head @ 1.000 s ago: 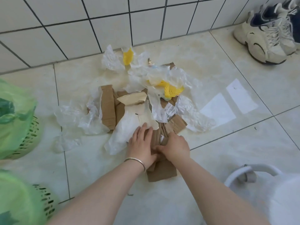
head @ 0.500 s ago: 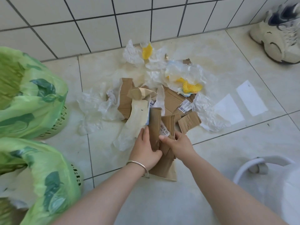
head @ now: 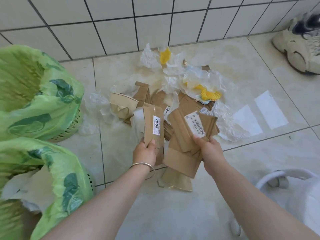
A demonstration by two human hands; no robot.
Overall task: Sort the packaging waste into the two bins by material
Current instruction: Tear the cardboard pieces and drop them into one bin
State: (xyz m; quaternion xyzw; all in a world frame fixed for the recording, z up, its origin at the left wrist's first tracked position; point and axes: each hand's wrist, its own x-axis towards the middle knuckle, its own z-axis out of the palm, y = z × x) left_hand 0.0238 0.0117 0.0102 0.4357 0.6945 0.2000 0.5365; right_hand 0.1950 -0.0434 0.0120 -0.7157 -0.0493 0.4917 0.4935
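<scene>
- While you lift, your left hand (head: 145,151) pinches a cardboard strip (head: 153,125) with a white label, and your right hand (head: 210,149) grips a stack of cardboard pieces (head: 183,135), both above the floor (head: 173,213).
- The stack looks loose, so I think a piece could slip out and fall.
- The two bins wait on your left: the far bin (head: 31,94) and the near bin (head: 34,179), which has pale paper in it.
- Thin plastic wrap (head: 204,78) lies mixed with cardboard in the pile; it could cling on and land in the wrong bin.
</scene>
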